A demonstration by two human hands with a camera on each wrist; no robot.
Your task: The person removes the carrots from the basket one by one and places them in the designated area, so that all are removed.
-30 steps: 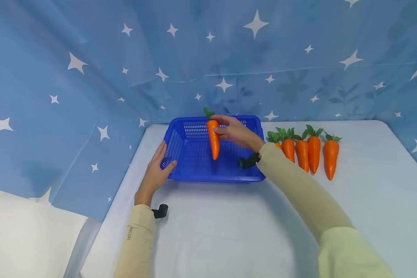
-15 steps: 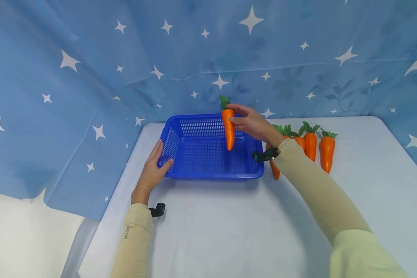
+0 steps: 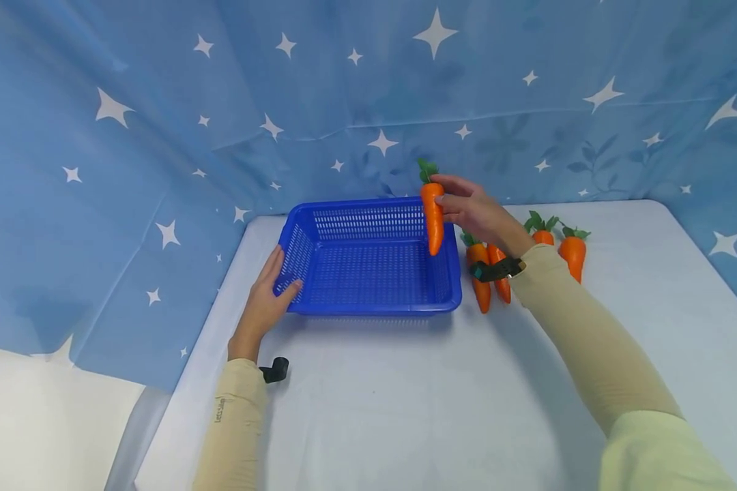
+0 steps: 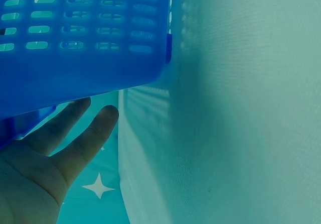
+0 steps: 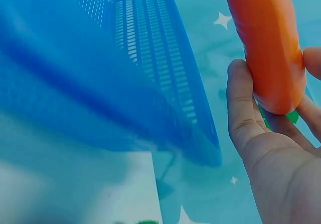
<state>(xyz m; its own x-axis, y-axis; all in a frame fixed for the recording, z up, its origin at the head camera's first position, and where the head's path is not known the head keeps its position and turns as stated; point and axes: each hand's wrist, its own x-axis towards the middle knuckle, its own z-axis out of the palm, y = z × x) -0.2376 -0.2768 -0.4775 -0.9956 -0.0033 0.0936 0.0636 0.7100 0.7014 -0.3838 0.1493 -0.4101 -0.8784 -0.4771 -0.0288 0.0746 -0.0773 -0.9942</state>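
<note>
My right hand (image 3: 480,213) pinches an orange carrot (image 3: 433,218) with a green leafy top. The carrot hangs tip down over the right rim of a blue perforated plastic basket (image 3: 368,314). In the right wrist view, fingers and thumb sit on both sides of the same carrot (image 5: 271,48), close to its leafy end. My left hand (image 3: 261,307) rests at the basket's left side, thumb over the rim and fingers along the outside. Straight, spread fingers (image 4: 88,143) show beside the basket (image 4: 85,68) in the left wrist view; the thumb is hidden there.
Right of the basket lie several more carrots (image 3: 479,276) on the white table (image 3: 368,395), partly hidden by my right forearm. A blue curtain (image 3: 319,82) with white stars hangs behind the table and along its left side.
My right hand has moved right with the carrot, from over the middle of the basket to its right rim. The left hand keeps its place at the basket.
</note>
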